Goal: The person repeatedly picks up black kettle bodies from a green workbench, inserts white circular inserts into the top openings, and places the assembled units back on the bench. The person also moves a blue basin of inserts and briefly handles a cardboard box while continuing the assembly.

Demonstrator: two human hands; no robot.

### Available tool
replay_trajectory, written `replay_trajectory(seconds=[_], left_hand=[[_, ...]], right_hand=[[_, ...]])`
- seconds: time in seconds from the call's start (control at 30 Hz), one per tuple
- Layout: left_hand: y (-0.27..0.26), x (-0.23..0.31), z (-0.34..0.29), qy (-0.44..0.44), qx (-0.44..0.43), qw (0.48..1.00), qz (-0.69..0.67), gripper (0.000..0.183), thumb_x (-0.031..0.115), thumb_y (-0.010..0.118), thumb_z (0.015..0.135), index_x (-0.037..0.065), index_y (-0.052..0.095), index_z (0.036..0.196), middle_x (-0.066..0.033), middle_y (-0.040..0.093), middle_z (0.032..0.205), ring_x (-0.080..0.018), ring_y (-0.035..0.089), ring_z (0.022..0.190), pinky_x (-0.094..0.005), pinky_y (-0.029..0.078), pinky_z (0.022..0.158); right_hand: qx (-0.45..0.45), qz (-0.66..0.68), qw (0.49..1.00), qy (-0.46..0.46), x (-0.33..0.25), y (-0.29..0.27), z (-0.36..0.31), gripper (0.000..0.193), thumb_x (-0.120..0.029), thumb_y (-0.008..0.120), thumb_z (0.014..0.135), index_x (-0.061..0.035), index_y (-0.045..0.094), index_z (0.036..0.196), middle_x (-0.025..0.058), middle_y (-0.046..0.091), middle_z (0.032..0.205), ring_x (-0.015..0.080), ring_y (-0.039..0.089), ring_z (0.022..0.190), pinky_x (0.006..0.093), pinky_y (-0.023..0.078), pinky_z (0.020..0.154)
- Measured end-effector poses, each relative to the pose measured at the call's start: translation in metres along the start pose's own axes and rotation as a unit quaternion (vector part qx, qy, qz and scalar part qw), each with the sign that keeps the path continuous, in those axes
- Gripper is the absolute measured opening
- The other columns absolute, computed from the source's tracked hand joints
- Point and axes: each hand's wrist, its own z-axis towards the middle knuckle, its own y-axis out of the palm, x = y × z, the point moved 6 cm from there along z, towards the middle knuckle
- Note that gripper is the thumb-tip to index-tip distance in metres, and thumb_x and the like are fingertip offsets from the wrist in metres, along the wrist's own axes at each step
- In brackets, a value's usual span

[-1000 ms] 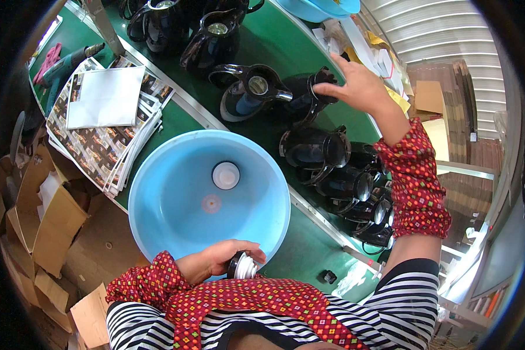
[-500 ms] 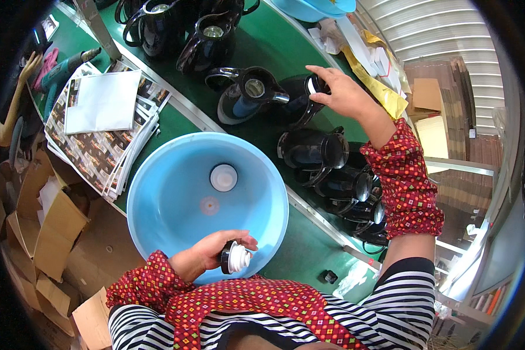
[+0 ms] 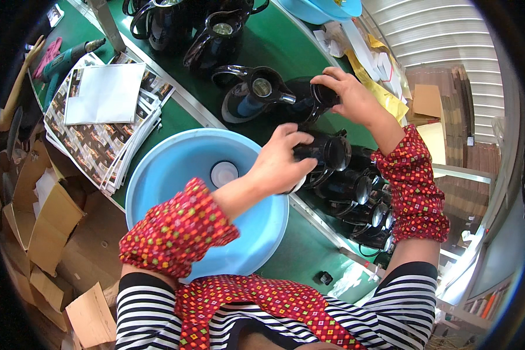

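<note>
My right hand (image 3: pixel 353 96) has its fingers curled over the top end of a black thermos jug (image 3: pixel 300 99). My left hand (image 3: pixel 283 160) reaches over the blue tub's right rim, its fingertips by another black jug (image 3: pixel 328 150). A white edge of a stopper (image 3: pixel 298 185) shows beneath that palm; the rest is hidden. Left of my right hand stands an open-topped black jug (image 3: pixel 254 93), a shiny liner in its mouth. In the light blue tub (image 3: pixel 157 227) lies a round white stopper (image 3: pixel 223 174), partly covered by my left forearm.
More black jugs (image 3: pixel 356 185) line the green bench (image 3: pixel 297 224) at right and others (image 3: pixel 219 35) stand at the far side. Printed sheets (image 3: pixel 99 146) and a heat gun (image 3: pixel 70 58) lie at left. Cardboard boxes (image 3: pixel 52 227) are below them. A metal strip (image 3: pixel 315 216) crosses the bench.
My left hand has moved from the tub's near side up and right to the jugs, taking the stopper along. My right hand has shifted slightly right, fingers now further around the jug top.
</note>
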Motion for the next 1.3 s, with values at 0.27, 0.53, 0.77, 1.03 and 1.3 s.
replay_trajectory(seconds=[0.27,0.53,0.77,1.03,1.3], left_hand=[[0.039,-0.032,0.060,-0.080,-0.028,0.993,0.086,0.060,0.028,0.074,0.078,0.003,0.067,0.131,-0.0262,0.047,0.153,-0.0407,0.057,0.130,-0.0422,0.045,0.112],[0.046,-0.036,0.059,-0.123,-0.042,0.991,0.021,0.054,0.024,0.074,0.077,0.000,0.070,0.126,-0.0222,0.058,0.138,-0.0359,0.062,0.121,-0.0389,0.049,0.105],[0.046,-0.040,0.060,-0.140,-0.036,0.989,-0.012,0.053,0.022,0.075,0.076,-0.001,0.071,0.124,-0.0200,0.063,0.129,-0.0307,0.066,0.109,-0.0363,0.052,0.096],[0.047,-0.038,0.060,-0.138,-0.036,0.990,-0.011,0.054,0.022,0.075,0.076,-0.002,0.071,0.124,-0.0219,0.063,0.131,-0.0318,0.066,0.114,-0.0370,0.050,0.101],[0.044,-0.031,0.059,-0.166,-0.058,0.984,-0.027,0.056,0.022,0.073,0.076,-0.004,0.068,0.125,-0.0244,0.060,0.138,-0.0376,0.060,0.128,-0.0394,0.046,0.111]], right_hand=[[-0.065,0.010,0.968,0.241,0.007,-0.022,0.009,0.094,-0.036,0.092,0.072,-0.0192,0.049,0.153,0.0189,0.050,0.152,0.0387,0.055,0.134,0.0450,0.049,0.110],[-0.155,-0.022,0.911,0.381,0.021,-0.008,0.005,0.082,-0.036,0.085,0.083,-0.0140,0.047,0.153,0.0228,0.056,0.145,0.0397,0.064,0.122,0.0446,0.053,0.102],[-0.100,-0.010,0.952,0.288,0.024,-0.001,0.006,0.072,-0.055,0.076,0.087,-0.0121,0.057,0.141,0.0259,0.065,0.126,0.0422,0.068,0.111,0.0482,0.056,0.093],[-0.071,0.048,0.974,0.209,0.014,0.002,-0.003,0.077,-0.043,0.083,0.083,-0.0137,0.053,0.148,0.0233,0.062,0.135,0.0396,0.067,0.115,0.0468,0.055,0.097],[-0.088,0.024,0.994,0.064,0.017,0.000,-0.011,0.092,-0.028,0.090,0.076,-0.0238,0.041,0.155,0.0206,0.059,0.134,0.0402,0.061,0.124,0.0477,0.053,0.100]])
